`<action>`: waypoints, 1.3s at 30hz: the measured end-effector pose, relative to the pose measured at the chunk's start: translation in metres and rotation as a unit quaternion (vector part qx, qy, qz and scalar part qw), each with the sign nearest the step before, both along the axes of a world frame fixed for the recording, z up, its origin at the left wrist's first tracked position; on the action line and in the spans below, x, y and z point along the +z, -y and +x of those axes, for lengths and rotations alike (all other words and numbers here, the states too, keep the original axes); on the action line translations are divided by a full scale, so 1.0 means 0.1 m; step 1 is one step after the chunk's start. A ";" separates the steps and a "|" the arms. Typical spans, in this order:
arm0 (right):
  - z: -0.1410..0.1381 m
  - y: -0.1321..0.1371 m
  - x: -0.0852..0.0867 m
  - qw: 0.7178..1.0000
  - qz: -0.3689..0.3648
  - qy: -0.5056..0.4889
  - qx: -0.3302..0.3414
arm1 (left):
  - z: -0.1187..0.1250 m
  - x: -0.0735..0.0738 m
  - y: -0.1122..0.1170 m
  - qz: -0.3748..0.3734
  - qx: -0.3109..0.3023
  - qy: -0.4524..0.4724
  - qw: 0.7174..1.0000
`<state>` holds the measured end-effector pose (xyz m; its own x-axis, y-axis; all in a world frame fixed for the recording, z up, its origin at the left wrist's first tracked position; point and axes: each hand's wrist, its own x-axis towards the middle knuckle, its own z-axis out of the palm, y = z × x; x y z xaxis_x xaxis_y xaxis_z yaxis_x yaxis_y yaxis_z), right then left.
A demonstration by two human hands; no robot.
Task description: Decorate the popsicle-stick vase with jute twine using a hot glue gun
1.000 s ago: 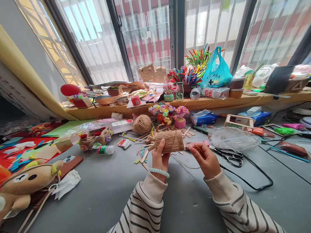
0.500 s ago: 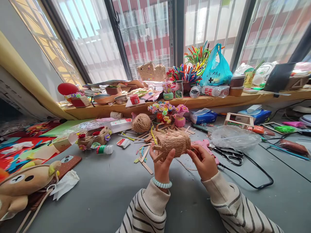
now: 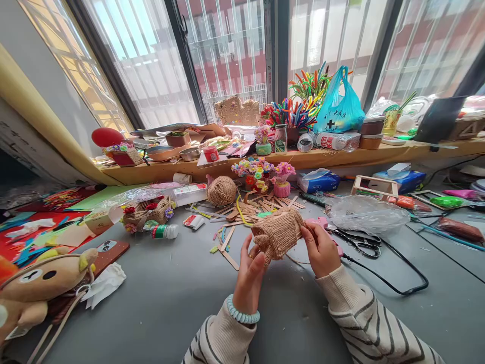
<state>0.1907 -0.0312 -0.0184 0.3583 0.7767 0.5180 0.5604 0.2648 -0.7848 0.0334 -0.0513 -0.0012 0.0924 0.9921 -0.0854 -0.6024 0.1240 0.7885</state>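
Observation:
A craft piece wrapped in brown jute twine (image 3: 280, 232) is held above the grey table, tilted with its right end higher. It has short twine-covered stubs at its left end. My left hand (image 3: 250, 273), with a pale blue coil band at the wrist, is curled loosely around those stubs, thumb in front. My right hand (image 3: 320, 250) pinches the right edge between thumb and fingers. A loose strand of twine trails on the table beneath. Behind my right hand lies a pink glue gun (image 3: 318, 221), partly covered, with its black cord running right.
Popsicle sticks (image 3: 229, 259) and a ball of twine (image 3: 222, 191) lie behind the craft piece. Black scissors (image 3: 366, 245) and a clear plastic bag (image 3: 367, 215) are at right. A plush bear (image 3: 41, 283) and a small bottle (image 3: 164, 231) lie at left. Crocheted flowers (image 3: 282, 179) stand farther back.
The craft piece has turned and tipped, its right end rising and its left end swinging toward me. My left hand has shifted lower and loosened around the stubs. My right hand keeps its pinch.

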 end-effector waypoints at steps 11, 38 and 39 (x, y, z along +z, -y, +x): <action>0.10 -0.04 -0.01 0.993 -0.016 0.119 -0.017 | -0.41 0.34 -0.30 -0.170 -0.241 -0.121 0.948; 0.00 0.11 0.15 0.975 0.132 0.172 -0.039 | -0.15 0.32 -0.53 -0.100 -0.204 0.035 0.973; -0.01 0.11 0.14 0.975 0.134 0.174 -0.032 | -0.11 0.32 -0.56 -0.109 -0.184 0.041 0.976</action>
<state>0.1902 -0.0417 -0.0046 0.1687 0.5786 0.7980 0.8025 0.3894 -0.4520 0.0225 0.0049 0.0307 0.4544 0.8494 -0.2684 -0.5449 0.5034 0.6706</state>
